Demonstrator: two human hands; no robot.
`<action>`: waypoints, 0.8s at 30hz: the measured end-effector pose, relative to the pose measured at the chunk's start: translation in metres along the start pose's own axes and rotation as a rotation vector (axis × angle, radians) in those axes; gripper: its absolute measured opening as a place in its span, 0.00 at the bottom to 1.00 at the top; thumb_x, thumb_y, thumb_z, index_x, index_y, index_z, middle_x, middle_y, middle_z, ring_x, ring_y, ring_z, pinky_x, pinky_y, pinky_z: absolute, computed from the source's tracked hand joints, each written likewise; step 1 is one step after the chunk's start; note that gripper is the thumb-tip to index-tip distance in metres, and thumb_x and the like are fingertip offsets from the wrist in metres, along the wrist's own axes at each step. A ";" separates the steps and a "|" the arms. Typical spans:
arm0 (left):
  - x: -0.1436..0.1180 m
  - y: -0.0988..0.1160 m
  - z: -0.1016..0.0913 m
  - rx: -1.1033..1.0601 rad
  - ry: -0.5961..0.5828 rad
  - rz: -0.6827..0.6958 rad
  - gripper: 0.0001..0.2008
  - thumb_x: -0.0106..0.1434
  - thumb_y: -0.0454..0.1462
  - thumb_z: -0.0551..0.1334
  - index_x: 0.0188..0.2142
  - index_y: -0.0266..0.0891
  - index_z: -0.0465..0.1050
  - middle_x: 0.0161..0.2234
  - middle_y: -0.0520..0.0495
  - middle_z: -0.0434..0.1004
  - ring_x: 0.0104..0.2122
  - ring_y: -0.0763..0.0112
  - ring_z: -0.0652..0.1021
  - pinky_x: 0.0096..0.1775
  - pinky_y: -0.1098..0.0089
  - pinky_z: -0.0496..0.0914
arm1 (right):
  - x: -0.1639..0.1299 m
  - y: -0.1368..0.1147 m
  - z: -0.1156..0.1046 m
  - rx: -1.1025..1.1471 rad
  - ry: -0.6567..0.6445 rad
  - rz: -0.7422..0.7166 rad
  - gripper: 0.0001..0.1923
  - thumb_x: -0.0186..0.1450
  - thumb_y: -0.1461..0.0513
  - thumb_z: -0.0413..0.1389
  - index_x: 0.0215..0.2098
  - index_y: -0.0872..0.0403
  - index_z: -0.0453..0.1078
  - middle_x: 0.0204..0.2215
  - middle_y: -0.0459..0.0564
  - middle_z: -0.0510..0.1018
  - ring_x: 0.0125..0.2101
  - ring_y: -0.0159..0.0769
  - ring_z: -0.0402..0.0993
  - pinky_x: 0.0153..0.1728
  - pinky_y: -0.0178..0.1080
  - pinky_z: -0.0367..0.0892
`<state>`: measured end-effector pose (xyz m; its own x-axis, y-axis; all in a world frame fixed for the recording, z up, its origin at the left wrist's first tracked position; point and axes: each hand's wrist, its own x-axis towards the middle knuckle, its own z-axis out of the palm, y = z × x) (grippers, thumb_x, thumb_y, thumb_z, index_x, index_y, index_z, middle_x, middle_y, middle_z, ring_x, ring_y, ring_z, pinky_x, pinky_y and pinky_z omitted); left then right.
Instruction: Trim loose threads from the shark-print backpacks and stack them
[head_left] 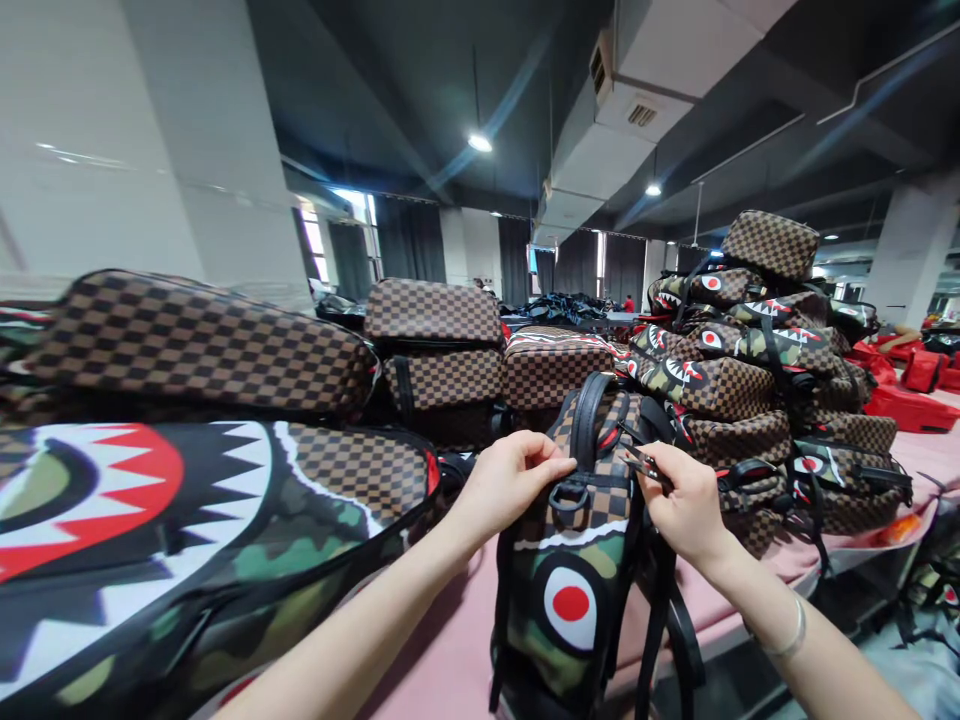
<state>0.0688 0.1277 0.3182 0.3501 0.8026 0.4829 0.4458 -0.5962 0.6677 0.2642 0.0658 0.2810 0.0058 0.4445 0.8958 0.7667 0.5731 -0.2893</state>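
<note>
A backpack (pixel 559 560) with brown checks, green camouflage and a red-and-white eye print stands in front of me on the pink-covered table. My left hand (pixel 517 475) is closed in a pinch on its top edge, beside the base of the black carry handle (pixel 587 425). Just below that handle hangs a dark D-ring (pixel 568 497). On the other side, my right hand (pixel 686 505) grips small dark thread snips (pixel 643 464), their blades pointing up and left near the backpack's top. Black shoulder straps (pixel 679 625) dangle below my right hand.
A large shark-print bag (pixel 195 540) lies close on my left. Behind it are stacked checked bags (pixel 202 340). More bags are piled high (pixel 750 400) at the right, with red items (pixel 911 385) beyond. The pink table surface (pixel 442 640) runs beneath them.
</note>
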 end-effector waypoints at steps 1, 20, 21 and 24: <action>-0.003 -0.001 0.002 0.042 0.061 0.038 0.13 0.52 0.46 0.59 0.21 0.39 0.66 0.23 0.51 0.69 0.25 0.68 0.70 0.28 0.69 0.64 | 0.000 -0.001 -0.001 -0.002 -0.010 0.011 0.12 0.58 0.68 0.47 0.35 0.54 0.71 0.29 0.48 0.78 0.31 0.35 0.74 0.33 0.35 0.67; -0.017 -0.013 0.018 -0.129 0.326 0.126 0.11 0.60 0.42 0.53 0.23 0.40 0.62 0.24 0.51 0.65 0.28 0.68 0.68 0.30 0.69 0.63 | 0.043 -0.055 -0.018 -0.373 -0.578 -0.038 0.09 0.64 0.56 0.51 0.33 0.53 0.67 0.27 0.46 0.78 0.28 0.35 0.75 0.26 0.33 0.55; -0.017 -0.013 0.018 -0.133 0.333 0.133 0.11 0.60 0.41 0.53 0.23 0.40 0.62 0.24 0.51 0.65 0.28 0.68 0.68 0.30 0.69 0.63 | 0.045 -0.056 -0.017 -0.396 -0.593 -0.043 0.09 0.64 0.56 0.51 0.33 0.53 0.67 0.27 0.47 0.78 0.28 0.35 0.75 0.26 0.33 0.55; -0.015 -0.012 0.019 -0.117 0.361 0.162 0.11 0.60 0.41 0.53 0.23 0.40 0.62 0.24 0.51 0.64 0.27 0.69 0.67 0.30 0.69 0.62 | 0.049 -0.060 -0.015 -0.442 -0.622 -0.057 0.09 0.64 0.56 0.50 0.34 0.52 0.66 0.27 0.47 0.78 0.29 0.36 0.75 0.25 0.33 0.53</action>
<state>0.0735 0.1221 0.2923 0.0877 0.6661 0.7407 0.3050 -0.7258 0.6166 0.2284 0.0428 0.3474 -0.3033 0.8034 0.5125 0.9414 0.3360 0.0304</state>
